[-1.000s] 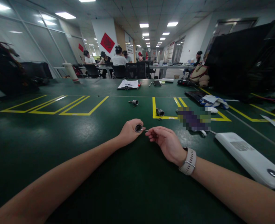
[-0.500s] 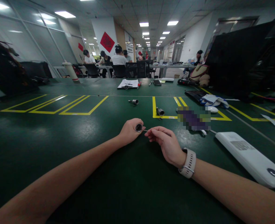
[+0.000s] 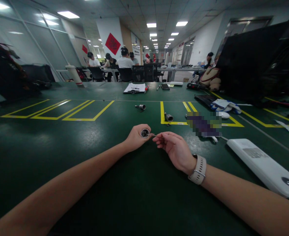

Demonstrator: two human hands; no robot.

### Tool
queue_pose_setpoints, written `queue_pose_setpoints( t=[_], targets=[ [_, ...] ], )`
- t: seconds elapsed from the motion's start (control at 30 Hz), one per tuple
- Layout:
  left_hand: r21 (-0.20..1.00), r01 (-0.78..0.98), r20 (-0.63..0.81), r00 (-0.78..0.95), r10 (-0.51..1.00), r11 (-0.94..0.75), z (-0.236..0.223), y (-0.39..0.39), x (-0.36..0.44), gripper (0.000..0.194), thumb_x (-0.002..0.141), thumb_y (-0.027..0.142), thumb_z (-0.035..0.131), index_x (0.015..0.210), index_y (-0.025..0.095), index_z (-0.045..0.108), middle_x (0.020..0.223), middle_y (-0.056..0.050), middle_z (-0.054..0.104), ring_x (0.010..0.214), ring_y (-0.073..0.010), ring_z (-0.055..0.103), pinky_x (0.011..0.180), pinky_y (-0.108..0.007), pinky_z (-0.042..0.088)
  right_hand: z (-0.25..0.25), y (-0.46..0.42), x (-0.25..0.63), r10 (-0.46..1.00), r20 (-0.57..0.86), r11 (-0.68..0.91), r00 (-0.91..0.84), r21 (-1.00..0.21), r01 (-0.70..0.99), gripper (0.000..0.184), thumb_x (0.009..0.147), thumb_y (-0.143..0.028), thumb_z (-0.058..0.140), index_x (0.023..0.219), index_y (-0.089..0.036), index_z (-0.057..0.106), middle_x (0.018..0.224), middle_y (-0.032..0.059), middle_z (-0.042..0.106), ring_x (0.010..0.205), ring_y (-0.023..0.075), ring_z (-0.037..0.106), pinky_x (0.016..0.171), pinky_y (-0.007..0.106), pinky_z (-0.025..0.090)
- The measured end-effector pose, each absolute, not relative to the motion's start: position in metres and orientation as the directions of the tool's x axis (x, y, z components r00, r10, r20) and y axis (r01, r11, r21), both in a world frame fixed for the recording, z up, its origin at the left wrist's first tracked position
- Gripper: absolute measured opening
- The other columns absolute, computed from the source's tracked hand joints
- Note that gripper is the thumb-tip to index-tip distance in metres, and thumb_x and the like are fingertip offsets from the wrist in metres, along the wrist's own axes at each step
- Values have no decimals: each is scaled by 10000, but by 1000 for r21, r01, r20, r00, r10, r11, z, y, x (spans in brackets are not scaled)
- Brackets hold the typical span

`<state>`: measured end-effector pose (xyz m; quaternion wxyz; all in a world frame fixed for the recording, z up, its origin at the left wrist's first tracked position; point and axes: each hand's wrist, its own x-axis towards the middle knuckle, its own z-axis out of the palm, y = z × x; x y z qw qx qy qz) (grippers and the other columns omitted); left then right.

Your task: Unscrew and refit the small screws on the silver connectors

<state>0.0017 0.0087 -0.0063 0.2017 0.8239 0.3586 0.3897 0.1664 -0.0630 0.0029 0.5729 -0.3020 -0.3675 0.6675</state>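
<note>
My left hand [image 3: 136,137] is closed around a metal hole saw [image 3: 144,133], its round open mouth facing me and its inside dark. From the right, my right hand [image 3: 171,146] pinches a thin metal rod [image 3: 152,135], like a hex key, whose far tip lies at the mouth of the cup. The fingers hide the rod's other end. Beyond my hands lie a second hole saw [image 3: 142,107], shank pointing left, and a third hole saw [image 3: 168,117] on the yellow tape. Small dark bits [image 3: 169,124] lie beside the third one.
A blurred-out phone-like item [image 3: 203,126] is cabled to a white power bank [image 3: 262,164] on my right. A cloth glove [image 3: 225,106], a clipboard with papers [image 3: 134,88] and a white tumbler [image 3: 74,75] stand or lie farther back. People sit at distant desks.
The hole saw's mouth has turned slightly more toward me. The rod pulled back a little, then its tip moved left into the mouth. Both hands keep their grip.
</note>
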Motion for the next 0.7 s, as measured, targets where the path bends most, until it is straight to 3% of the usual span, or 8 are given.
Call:
queue_pose_setpoints(
  t=[0.1, 0.27, 0.47, 0.7],
  targets=[
    [550, 518, 502, 421, 755, -655, -8, 10, 1, 153, 734, 240, 609, 651, 156, 512, 629, 34, 498, 568, -92, 458, 518, -206, 362, 2, -65, 165, 993, 46, -15, -108, -862, -507, 111, 729, -239, 629, 677, -155, 681, 744, 52, 695, 700, 151, 580, 647, 291, 420],
    [480, 564, 512, 443, 736, -672, -8, 8, 1, 129, 742, 206, 585, 648, 158, 511, 630, 32, 497, 570, -96, 463, 519, -210, 358, 5, -67, 164, 990, 25, -47, -142, -875, -483, 98, 708, -247, 657, 686, -155, 684, 729, 44, 685, 692, 149, 567, 648, 292, 419],
    [521, 505, 494, 479, 726, -688, -3, 6, 1, 157, 736, 225, 598, 634, 158, 498, 622, 33, 488, 569, -95, 458, 518, -207, 361, 7, -63, 167, 984, -6, -98, -177, -849, -519, 113, 720, -232, 629, 661, -152, 682, 751, 59, 697, 697, 147, 581, 659, 290, 416],
    [523, 527, 489, 458, 742, -670, -5, 7, 2, 162, 736, 230, 597, 629, 157, 499, 620, 32, 489, 567, -97, 455, 529, -215, 361, 3, -65, 165, 990, 32, -44, -140, -859, -509, 100, 727, -228, 634, 683, -156, 686, 733, 50, 695, 688, 147, 576, 646, 289, 419]
  ],
)
